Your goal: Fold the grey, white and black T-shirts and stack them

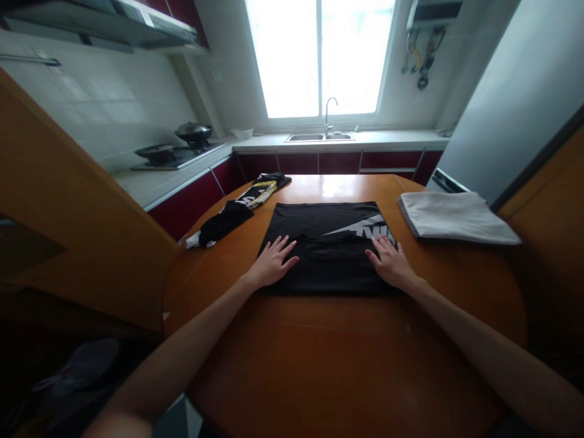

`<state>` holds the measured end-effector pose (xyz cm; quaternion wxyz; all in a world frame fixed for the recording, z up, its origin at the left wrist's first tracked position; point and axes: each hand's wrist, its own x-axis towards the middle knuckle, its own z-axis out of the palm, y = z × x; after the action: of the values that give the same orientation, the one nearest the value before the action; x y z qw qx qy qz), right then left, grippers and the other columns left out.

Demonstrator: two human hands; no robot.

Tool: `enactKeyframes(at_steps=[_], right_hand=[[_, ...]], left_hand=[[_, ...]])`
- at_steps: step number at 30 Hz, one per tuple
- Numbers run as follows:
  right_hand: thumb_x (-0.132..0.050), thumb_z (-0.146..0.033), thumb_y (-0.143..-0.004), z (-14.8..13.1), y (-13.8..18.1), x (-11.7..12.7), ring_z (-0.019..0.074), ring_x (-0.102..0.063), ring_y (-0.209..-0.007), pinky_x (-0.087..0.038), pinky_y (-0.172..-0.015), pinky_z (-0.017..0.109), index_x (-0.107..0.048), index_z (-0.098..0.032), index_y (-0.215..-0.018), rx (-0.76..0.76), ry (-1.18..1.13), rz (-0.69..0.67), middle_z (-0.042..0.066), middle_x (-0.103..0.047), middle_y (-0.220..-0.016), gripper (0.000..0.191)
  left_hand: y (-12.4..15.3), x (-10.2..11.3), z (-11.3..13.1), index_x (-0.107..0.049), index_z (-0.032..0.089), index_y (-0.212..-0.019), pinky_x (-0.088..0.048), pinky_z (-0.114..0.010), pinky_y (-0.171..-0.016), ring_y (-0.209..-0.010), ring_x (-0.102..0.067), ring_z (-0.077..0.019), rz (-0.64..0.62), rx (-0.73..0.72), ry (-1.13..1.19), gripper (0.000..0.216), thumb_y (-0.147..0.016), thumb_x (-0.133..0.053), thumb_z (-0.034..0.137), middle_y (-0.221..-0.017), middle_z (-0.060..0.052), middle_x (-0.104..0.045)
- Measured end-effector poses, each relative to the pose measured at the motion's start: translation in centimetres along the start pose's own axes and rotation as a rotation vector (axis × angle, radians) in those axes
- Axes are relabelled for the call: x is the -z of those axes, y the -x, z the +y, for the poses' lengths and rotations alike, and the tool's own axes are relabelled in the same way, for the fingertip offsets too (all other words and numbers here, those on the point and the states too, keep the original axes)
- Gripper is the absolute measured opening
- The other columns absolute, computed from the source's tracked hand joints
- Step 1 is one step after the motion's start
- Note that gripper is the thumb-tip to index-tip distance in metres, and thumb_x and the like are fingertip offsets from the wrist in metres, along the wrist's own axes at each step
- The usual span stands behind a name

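A black T-shirt point(328, 267) with a grey print lies partly folded and flat in front of me, its near part doubled over so that the neckline crosses the middle. My left hand point(272, 261) rests on its left side, fingers spread and palm down. On the right side, over the edge of the print, my right hand point(390, 261) lies flat with the fingers apart. Neither hand grips the cloth.
The shirt lies on an oval wooden table point(319, 353). Crumpled dark clothes point(228, 220) lie at its left edge, and a folded light grey cloth point(458, 219) at the right. Behind are a sink point(298, 138), a stove with pans point(194, 131) and a fridge point(502, 103).
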<state>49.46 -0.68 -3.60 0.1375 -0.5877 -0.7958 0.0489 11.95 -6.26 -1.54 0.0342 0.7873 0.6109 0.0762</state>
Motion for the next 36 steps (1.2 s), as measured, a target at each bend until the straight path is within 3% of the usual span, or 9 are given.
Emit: enactKeyframes(at_steps=[4, 10, 13, 19, 24, 27, 30, 33, 36], right_hand=[[-0.027, -0.047, -0.104, 0.6, -0.2, 0.4, 0.029, -0.021, -0.154, -0.017, -0.123, 0.058, -0.04, -0.015, -0.155, 0.045, -0.007, 0.051, 0.014, -0.03, -0.165, 0.062], [-0.03, -0.048, -0.103, 1.3, -0.6, -0.6, 0.0285, -0.02, -0.155, -0.017, -0.122, 0.061, -0.04, -0.017, -0.155, 0.011, -0.005, -0.084, 0.013, -0.027, -0.166, 0.061], [-0.031, -0.047, -0.104, 1.4, -0.7, -0.1, 0.0282, -0.022, -0.154, -0.017, -0.122, 0.06, -0.044, -0.015, -0.153, 0.011, -0.046, -0.018, 0.014, -0.031, -0.164, 0.06], [-0.033, -0.039, -0.102, 2.8, -1.3, 1.2, 0.0289, -0.031, -0.151, -0.026, -0.121, 0.056, -0.056, -0.015, -0.143, 0.022, -0.211, 0.183, 0.014, -0.042, -0.159, 0.053], [-0.035, -0.033, -0.099, 3.8, -1.7, 1.0, 0.0284, -0.037, -0.148, -0.029, -0.121, 0.054, -0.06, -0.017, -0.14, 0.031, -0.287, 0.268, 0.012, -0.049, -0.154, 0.051], [-0.034, -0.03, -0.099, 3.7, -1.6, 0.4, 0.0279, -0.037, -0.148, -0.028, -0.121, 0.054, -0.06, -0.018, -0.141, 0.051, -0.258, 0.249, 0.011, -0.049, -0.155, 0.051], [-0.031, -0.035, -0.101, 3.4, -1.4, -0.3, 0.029, -0.03, -0.151, -0.024, -0.121, 0.058, -0.053, -0.015, -0.146, 0.065, -0.166, 0.154, 0.013, -0.04, -0.16, 0.054], [-0.031, -0.045, -0.102, 3.3, -1.2, -1.0, 0.0308, -0.023, -0.154, -0.02, -0.121, 0.063, -0.044, -0.013, -0.153, 0.023, -0.066, 0.009, 0.015, -0.031, -0.164, 0.061], [-0.03, -0.049, -0.102, 3.3, -1.2, -1.4, 0.0299, -0.021, -0.154, -0.018, -0.121, 0.062, -0.042, -0.014, -0.154, -0.021, -0.037, -0.077, 0.014, -0.029, -0.165, 0.063]], left_hand=[[0.4, 0.2, 0.1, -0.036, 0.026, -0.158, -0.016, -0.057, -0.123, -0.156, -0.015, -0.0326, 0.008, -0.014, -0.02, 0.074, -0.099, -0.029, 0.071, -0.167, -0.009, -0.023], [0.6, -0.9, 0.2, -0.031, 0.027, -0.16, -0.015, -0.059, -0.122, -0.156, -0.012, -0.0348, -0.08, 0.01, -0.003, 0.075, -0.098, -0.031, 0.07, -0.168, -0.011, -0.017], [0.4, -0.2, -0.1, -0.033, 0.027, -0.159, -0.016, -0.06, -0.122, -0.155, -0.014, -0.0337, -0.056, -0.004, 0.04, 0.074, -0.099, -0.032, 0.069, -0.168, -0.01, -0.02], [0.5, 4.0, -3.8, -0.057, 0.018, -0.142, -0.033, -0.042, -0.121, -0.143, -0.046, -0.0257, 0.224, -0.019, 0.265, 0.064, -0.1, -0.033, 0.06, -0.151, -0.01, -0.053], [1.1, 5.4, -6.1, -0.064, 0.016, -0.132, -0.043, -0.042, -0.115, -0.128, -0.059, -0.026, 0.44, 0.175, 0.328, 0.057, -0.1, -0.036, 0.053, -0.136, -0.01, -0.066], [1.0, 4.0, -5.2, -0.059, 0.016, -0.139, -0.037, -0.041, -0.119, -0.138, -0.051, -0.0246, 0.35, 0.097, 0.288, 0.06, -0.101, -0.033, 0.054, -0.146, -0.01, -0.058], [0.6, 2.1, -4.0, -0.046, 0.021, -0.152, -0.024, -0.051, -0.124, -0.152, -0.029, -0.0268, 0.131, 0.024, 0.175, 0.066, -0.101, -0.031, 0.06, -0.162, -0.009, -0.038], [0.5, 0.9, -3.6, -0.034, 0.026, -0.158, -0.014, -0.064, -0.121, -0.156, -0.012, -0.0313, -0.067, 0.061, 0.075, 0.07, -0.1, -0.03, 0.065, -0.168, -0.009, -0.021], [0.7, 0.4, -3.8, -0.027, 0.028, -0.161, -0.01, -0.065, -0.121, -0.157, -0.006, -0.032, -0.154, 0.092, 0.052, 0.072, -0.1, -0.029, 0.066, -0.169, -0.009, -0.013]])
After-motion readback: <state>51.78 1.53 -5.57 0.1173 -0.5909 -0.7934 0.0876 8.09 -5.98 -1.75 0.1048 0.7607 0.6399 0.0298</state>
